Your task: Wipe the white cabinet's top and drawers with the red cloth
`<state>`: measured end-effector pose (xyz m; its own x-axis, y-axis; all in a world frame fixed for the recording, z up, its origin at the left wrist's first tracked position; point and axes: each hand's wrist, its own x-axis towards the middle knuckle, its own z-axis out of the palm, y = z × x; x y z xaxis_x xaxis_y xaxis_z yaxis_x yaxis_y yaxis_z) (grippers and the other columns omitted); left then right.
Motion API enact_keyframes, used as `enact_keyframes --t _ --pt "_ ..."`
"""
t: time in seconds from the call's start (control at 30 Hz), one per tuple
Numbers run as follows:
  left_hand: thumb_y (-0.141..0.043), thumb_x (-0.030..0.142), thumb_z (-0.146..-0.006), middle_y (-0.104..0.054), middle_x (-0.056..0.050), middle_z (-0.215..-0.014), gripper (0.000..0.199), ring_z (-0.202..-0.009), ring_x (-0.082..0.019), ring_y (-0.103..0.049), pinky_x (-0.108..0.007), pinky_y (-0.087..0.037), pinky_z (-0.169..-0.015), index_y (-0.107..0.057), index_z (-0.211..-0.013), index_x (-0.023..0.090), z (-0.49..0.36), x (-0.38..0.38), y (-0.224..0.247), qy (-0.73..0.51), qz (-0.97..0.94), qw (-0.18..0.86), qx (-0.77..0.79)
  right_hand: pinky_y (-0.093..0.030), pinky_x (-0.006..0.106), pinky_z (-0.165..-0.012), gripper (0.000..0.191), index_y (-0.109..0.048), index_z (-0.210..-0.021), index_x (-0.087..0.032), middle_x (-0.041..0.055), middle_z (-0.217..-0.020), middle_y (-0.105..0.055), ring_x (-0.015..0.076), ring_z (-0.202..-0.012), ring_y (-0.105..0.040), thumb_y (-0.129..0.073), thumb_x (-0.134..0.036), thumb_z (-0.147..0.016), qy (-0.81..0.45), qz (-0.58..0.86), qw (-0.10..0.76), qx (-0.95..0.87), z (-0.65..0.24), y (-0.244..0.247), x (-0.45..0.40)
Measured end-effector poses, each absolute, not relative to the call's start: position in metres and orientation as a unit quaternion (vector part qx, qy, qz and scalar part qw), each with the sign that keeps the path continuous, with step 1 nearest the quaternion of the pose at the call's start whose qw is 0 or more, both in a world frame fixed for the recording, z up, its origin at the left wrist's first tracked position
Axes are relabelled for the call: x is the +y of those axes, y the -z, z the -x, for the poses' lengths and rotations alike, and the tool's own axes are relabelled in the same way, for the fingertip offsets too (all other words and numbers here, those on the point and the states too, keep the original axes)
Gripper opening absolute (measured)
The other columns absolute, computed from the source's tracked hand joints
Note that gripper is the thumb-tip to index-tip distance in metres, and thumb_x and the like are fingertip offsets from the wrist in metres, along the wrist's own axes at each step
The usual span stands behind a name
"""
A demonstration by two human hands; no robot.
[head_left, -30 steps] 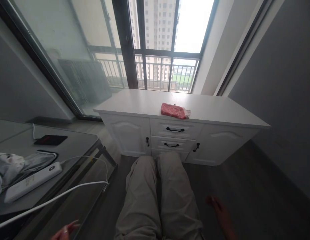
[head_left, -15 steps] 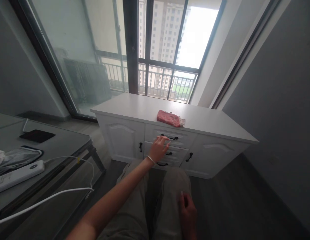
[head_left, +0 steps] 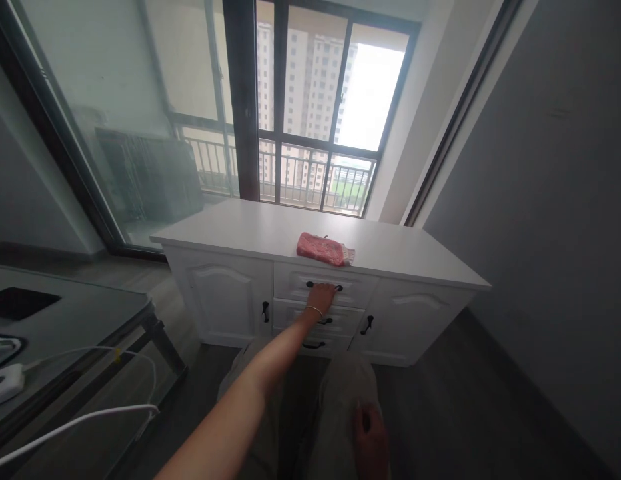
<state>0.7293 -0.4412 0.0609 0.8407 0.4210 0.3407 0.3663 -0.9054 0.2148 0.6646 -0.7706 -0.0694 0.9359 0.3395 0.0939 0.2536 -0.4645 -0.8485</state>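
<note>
My left hand (head_left: 321,295) reaches forward, fingers curled over the black handle (head_left: 336,287) of the top drawer (head_left: 355,289) in a white cabinet (head_left: 230,233). The drawer front sits flush with the cabinet. A thin bracelet circles that wrist. My right hand (head_left: 371,440) rests on my right knee, fingers loosely bent, holding nothing. A folded red cloth (head_left: 323,249) lies on the cabinet top just above the gripped drawer.
Two more drawers with black handles (head_left: 313,345) sit below, flanked by doors (head_left: 223,300). A grey table (head_left: 75,317) at left carries a white power strip (head_left: 3,385), a white cable (head_left: 80,420) and a dark tablet (head_left: 17,302). Windows and a balcony rail stand behind; a grey wall runs along the right.
My left hand rose from the lower left, reached across and closed on the top drawer's handle. My right hand moved from beside my leg onto my knee. The view shifted nearer the cabinet.
</note>
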Motion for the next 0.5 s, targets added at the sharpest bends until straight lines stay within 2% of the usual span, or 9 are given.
enact_keyframes --t 0.23,0.37,0.5 --pt "-0.042 0.026 -0.115 -0.080 -0.020 -0.113 0.038 -0.112 -0.030 -0.073 -0.043 -0.051 -0.099 -0.075 -0.117 0.008 -0.740 -0.445 -0.048 -0.187 -0.947 0.054 0.254 -0.056 0.044 -0.079 0.082 -0.064 -0.069 -0.027 0.0125 -0.079 -0.075 0.0307 -0.078 -0.072 -0.032 -0.101 -0.084 -0.049 0.872 0.450 -0.186 -0.671 0.082 -0.755" --pt "-0.042 0.024 -0.115 -0.080 -0.019 -0.112 0.037 -0.113 -0.031 -0.072 -0.044 -0.051 -0.100 -0.075 -0.115 0.008 -0.737 -0.449 -0.045 -0.196 -0.944 0.056 0.260 -0.061 0.050 -0.080 0.076 -0.063 -0.069 -0.029 0.0138 -0.079 -0.076 0.0353 -0.080 -0.076 -0.036 -0.099 -0.081 -0.071 0.871 0.444 -0.199 -0.684 0.090 -0.755" --pt "-0.044 0.022 -0.114 -0.080 -0.017 -0.110 0.034 -0.111 -0.030 -0.072 -0.045 -0.052 -0.099 -0.075 -0.113 0.010 -0.717 -0.468 -0.041 -0.213 -0.940 0.065 0.257 -0.066 0.053 -0.079 0.057 -0.064 -0.071 -0.031 0.0102 -0.076 -0.076 0.0367 -0.078 -0.079 -0.041 -0.079 -0.092 -0.065 0.870 0.434 -0.223 -0.688 0.068 -0.764"
